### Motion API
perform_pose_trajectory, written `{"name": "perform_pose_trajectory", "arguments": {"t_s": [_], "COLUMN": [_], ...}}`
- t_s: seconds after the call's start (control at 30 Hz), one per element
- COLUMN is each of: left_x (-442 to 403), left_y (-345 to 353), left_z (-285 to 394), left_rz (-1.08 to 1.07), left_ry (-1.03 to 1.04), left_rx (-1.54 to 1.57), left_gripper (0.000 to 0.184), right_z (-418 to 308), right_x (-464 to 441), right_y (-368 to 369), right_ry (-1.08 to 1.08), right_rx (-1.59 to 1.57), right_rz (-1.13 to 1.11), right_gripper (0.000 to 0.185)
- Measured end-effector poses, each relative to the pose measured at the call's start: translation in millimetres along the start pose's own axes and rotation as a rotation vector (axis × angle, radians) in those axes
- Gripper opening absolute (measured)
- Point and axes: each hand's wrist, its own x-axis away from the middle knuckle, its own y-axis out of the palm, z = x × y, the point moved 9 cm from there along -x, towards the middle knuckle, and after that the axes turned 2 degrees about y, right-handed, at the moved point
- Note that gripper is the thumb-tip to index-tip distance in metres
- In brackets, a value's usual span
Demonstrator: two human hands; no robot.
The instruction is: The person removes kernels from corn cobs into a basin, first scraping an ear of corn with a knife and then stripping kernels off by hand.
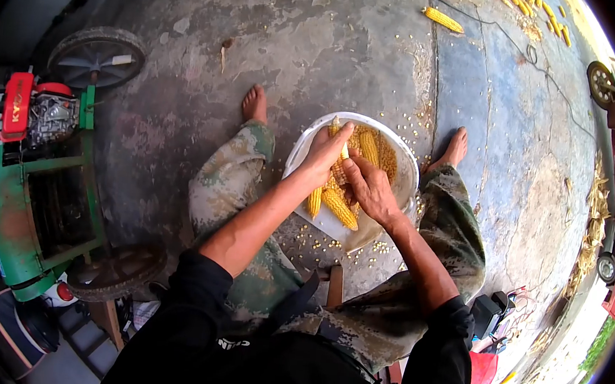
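Observation:
Between my legs stands a round white basin (302,147) holding loose kernels and several yellow corn cobs, among them one at the front (339,208). My left hand (321,155) is closed around a partly stripped corn cob (345,151), whose pale end sticks up past the thumb. My right hand (371,188) is closed just beside it, its thumb against the cob; the curled fingertips are partly hidden, and whether they hold anything else does not show. Both hands are above the basin.
Kernels (317,245) lie scattered on the concrete floor around the basin. A green machine with a red engine (34,110) and wheels stands at the left. One cob (443,19) lies ahead, more at the top right near a cable. Black boxes (486,316) sit at the lower right.

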Motion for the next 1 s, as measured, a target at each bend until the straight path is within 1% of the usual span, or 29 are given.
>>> {"name": "perform_pose_trajectory", "arguments": {"t_s": [0.03, 0.1, 0.13, 0.2, 0.23, 0.3, 0.33, 0.37, 0.4, 0.43, 0.5, 0.57, 0.6, 0.63, 0.67, 0.7, 0.77, 0.8, 0.9, 0.93, 0.97, 1.0], "left_x": [-2, -2, 0, 2, -2, -9, -9, -9, -7, -5, -3, -3, -2, -1, 0, 1, -3, -1, -3, -3, -3, -5], "left_y": [-1, -2, 0, 3, 0, -3, -5, -5, -2, 1, 1, 2, 4, 7, 11, 10, 2, 2, 1, 0, 0, -2], "left_z": [-2, -2, -1, 3, 0, 3, 5, 1, 0, 3, 3, 0, 0, 1, 7, 6, -4, -3, 1, 0, 0, -1], "left_rz": [0.0, 0.022, 0.021, 0.006, 0.007, -0.003, 0.0, -0.014, -0.028, -0.028, 0.011, -0.012, -0.015, -0.018, -0.03, -0.034, 0.014, 0.011, 0.011, 0.018, 0.023, 0.026], "left_ry": [-0.001, 0.009, 0.008, 0.07, 0.069, 0.104, 0.106, 0.05, -0.006, -0.007, -0.004, 0.02, 0.059, 0.097, 0.198, 0.193, 0.018, -0.001, -0.019, -0.053, -0.056, -0.055], "left_rx": [0.0, -0.038, -0.039, -0.056, -0.055, -0.085, -0.084, -0.02, 0.043, 0.044, 0.04, 0.006, -0.065, -0.137, -0.22, -0.222, -0.008, -0.004, 0.059, 0.107, 0.107, 0.105], "left_gripper": [0.032, 0.03, 0.03, 0.028, 0.028, 0.026, 0.026, 0.026, 0.025, 0.025, 0.025, 0.025, 0.024, 0.024, 0.022, 0.022, 0.023, 0.025, 0.028, 0.031, 0.031, 0.029], "right_z": [0, -7, -6, 5, 5, 13, 16, 18, 11, 4, 4, -1, 5, 16, 24, 25, 29, 25, 20, 8, 13, 12], "right_x": [1, 5, 4, 3, 3, 0, -4, -4, -4, -3, -1, 2, 0, -3, -3, -3, -8, -6, -2, 3, 2, 0], "right_y": [3, -3, -3, -7, -8, -4, -6, -4, -3, -2, 4, 1, 2, -3, -8, -8, -2, -3, 0, 2, 4, 8], "right_ry": [0.001, -0.057, -0.057, 0.04, 0.042, 0.124, 0.11, 0.11, 0.06, 0.01, 0.031, -0.026, -0.025, -0.012, 0.001, 0.006, 0.085, 0.113, 0.102, 0.072, 0.076, 0.025], "right_rx": [-0.001, -0.008, -0.009, -0.027, -0.026, -0.173, -0.272, -0.272, -0.258, -0.244, -0.265, -0.258, -0.258, -0.222, -0.187, -0.189, -0.338, -0.481, -0.527, -0.549, -0.551, -0.471], "right_rz": [0.0, 0.132, 0.133, 0.164, 0.162, 0.062, 0.042, 0.042, 0.033, 0.023, -0.01, 0.12, 0.119, 0.182, 0.248, 0.252, 0.179, 0.171, 0.117, 0.101, 0.098, 0.065], "right_gripper": [0.059, 0.057, 0.057, 0.058, 0.058, 0.061, 0.06, 0.06, 0.059, 0.058, 0.056, 0.054, 0.054, 0.053, 0.053, 0.053, 0.056, 0.059, 0.063, 0.059, 0.059, 0.056]}}
